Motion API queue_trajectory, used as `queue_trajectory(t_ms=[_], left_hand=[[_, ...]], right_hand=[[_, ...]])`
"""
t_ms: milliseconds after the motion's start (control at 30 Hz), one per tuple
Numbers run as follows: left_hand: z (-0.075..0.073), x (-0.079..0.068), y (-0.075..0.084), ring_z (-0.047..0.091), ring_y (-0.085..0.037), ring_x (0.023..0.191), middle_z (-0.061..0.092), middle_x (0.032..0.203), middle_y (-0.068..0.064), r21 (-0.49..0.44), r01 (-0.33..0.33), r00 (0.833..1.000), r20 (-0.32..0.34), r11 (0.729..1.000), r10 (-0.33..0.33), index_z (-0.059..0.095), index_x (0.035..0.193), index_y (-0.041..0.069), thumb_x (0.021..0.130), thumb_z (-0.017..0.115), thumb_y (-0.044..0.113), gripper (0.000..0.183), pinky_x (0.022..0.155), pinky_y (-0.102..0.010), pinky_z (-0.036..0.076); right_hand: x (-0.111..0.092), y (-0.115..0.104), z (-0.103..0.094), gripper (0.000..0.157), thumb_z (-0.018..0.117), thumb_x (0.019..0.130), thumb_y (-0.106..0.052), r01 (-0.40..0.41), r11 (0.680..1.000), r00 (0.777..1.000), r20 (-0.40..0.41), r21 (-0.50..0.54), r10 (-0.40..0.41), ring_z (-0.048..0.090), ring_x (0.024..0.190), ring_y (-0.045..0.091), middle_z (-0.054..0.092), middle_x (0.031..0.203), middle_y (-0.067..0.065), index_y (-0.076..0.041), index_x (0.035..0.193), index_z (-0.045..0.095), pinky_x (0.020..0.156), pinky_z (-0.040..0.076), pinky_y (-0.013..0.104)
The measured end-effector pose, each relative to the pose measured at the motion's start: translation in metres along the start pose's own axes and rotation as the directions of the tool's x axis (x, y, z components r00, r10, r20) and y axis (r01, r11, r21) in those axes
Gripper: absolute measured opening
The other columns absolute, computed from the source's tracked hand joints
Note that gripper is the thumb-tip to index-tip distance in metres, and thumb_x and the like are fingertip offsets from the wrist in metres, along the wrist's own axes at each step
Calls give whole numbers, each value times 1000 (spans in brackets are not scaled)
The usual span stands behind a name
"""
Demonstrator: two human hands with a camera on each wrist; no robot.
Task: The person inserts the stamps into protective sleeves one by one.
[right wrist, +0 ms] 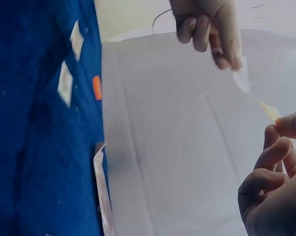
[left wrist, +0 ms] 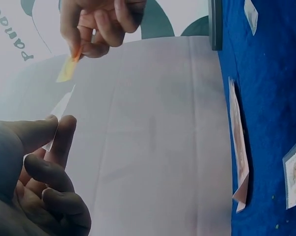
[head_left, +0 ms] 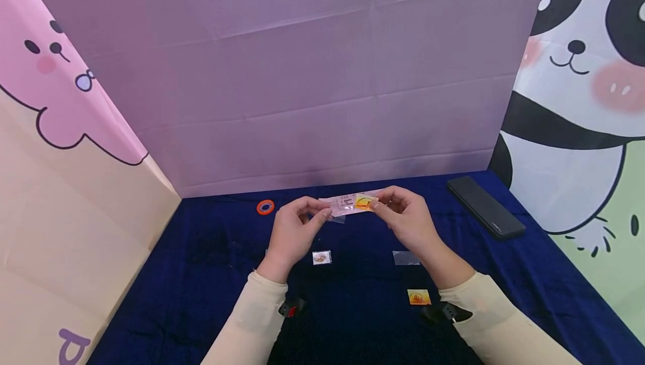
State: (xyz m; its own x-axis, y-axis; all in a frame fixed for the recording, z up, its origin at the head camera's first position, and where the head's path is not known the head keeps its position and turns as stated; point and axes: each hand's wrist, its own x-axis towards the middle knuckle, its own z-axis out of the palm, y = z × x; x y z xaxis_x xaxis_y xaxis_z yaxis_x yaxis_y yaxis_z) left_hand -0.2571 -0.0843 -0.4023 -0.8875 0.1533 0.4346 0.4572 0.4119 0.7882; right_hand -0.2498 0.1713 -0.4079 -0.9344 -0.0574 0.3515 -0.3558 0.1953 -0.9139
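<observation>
My left hand [head_left: 294, 233] pinches a small clear plastic sleeve [left wrist: 62, 105] between thumb and forefinger. Opposite it, my right hand [head_left: 410, 219] pinches a small yellow-and-orange stamp-like card [head_left: 364, 201] by its edge. Both are held up above the table, and a narrow gap separates card and sleeve in the left wrist view. Behind them on the cloth lies a long pink printed packet [left wrist: 239, 147], partly covered by the hands in the head view. Below the left hand is a small picture card in a clear sleeve [head_left: 321, 257].
Another clear sleeve [head_left: 406, 258] and a second yellow card [head_left: 419, 297] lie on the dark blue cloth [head_left: 216, 292]. An orange ring-shaped roll [head_left: 265, 207] sits at the back left, a long black case [head_left: 486, 208] at the back right. Printed fabric walls enclose three sides.
</observation>
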Motion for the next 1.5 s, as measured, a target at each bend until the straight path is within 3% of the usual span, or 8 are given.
queue_trajectory(t_ms=[333,533,767,1067,1300,1500], left_hand=[[-4,-3,4,46,-20,55,64,84,4,-52,-29,1000,-13,998,28,79,101,22,98,77,30,9,50,-29,38],[-4,-4,7,42,-18,51,70,93,5,-125,-38,999,18,991,40,79,107,23,99,77,25,9,47,-27,34],[-1,-6,9,40,-16,49,73,99,3,-138,-36,999,35,990,42,80,113,22,98,77,22,16,46,-27,33],[0,-6,6,45,-21,56,69,88,5,-128,-65,998,10,990,67,76,99,19,98,77,22,3,51,-27,36],[1,-5,6,59,-20,70,72,81,3,-179,-67,997,34,982,75,73,93,11,102,70,25,17,60,-29,40],[0,-5,5,48,-20,60,71,77,2,-151,-48,997,52,987,56,76,93,12,103,67,29,22,55,-29,33]], right_hand=[[-7,-10,2,18,73,101,-19,11,1000,1000,8,-2,-11,56,78,23,67,101,14,-4,112,71,63,50,25],[-9,-10,2,17,72,101,-17,25,1000,1000,15,8,-25,55,76,22,67,101,15,-3,111,70,61,48,25],[-10,-9,1,17,72,102,-16,47,999,999,28,-4,-47,58,80,24,70,104,14,-3,111,71,67,52,24],[-9,-9,1,15,72,102,-16,55,998,998,33,-12,-55,59,80,23,71,104,14,-3,110,71,69,53,24],[-9,-9,1,16,72,102,-16,43,999,998,35,2,-43,61,84,24,71,107,14,-3,111,71,73,55,23],[-10,-11,1,17,72,102,-17,41,999,998,39,3,-41,61,84,24,71,107,14,-3,112,71,73,55,24]])
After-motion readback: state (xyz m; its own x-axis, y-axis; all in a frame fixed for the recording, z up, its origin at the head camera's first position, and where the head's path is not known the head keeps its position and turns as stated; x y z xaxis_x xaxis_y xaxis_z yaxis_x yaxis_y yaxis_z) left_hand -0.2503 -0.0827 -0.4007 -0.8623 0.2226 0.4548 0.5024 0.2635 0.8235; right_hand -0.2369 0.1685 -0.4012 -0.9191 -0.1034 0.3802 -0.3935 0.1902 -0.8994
